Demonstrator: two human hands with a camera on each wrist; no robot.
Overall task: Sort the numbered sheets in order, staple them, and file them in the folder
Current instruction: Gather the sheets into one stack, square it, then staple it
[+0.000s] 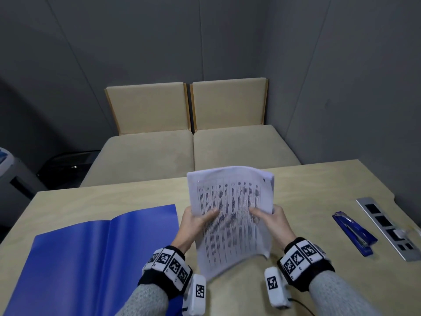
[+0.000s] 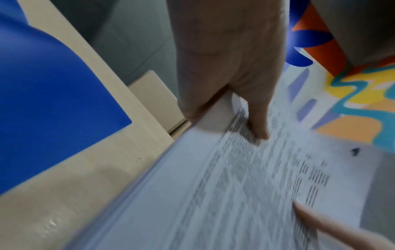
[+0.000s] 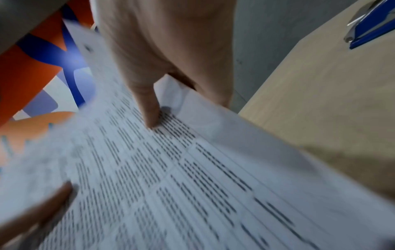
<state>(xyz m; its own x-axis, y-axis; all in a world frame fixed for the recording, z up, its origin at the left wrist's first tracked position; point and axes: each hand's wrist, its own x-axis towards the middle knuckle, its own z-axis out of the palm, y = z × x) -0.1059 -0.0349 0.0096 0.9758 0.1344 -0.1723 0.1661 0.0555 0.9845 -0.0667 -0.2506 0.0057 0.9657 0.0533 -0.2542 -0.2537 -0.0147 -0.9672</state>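
Head view: dim, even, cool light; soft shadows only. Wide-angle bending of wall seams toward 9 and 3 o'clock. Sheets (image 1: pixel 230 215) slightly smeared at 6 o'clock. Both wrist views heavily motion-blurred; print on the sheets streaked, unreadable; corners stretched.

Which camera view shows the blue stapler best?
The head view: the whole stapler lies on the table, right of the sheets. The right wrist view shows only part of it at the top corner; the left wrist view shows none.
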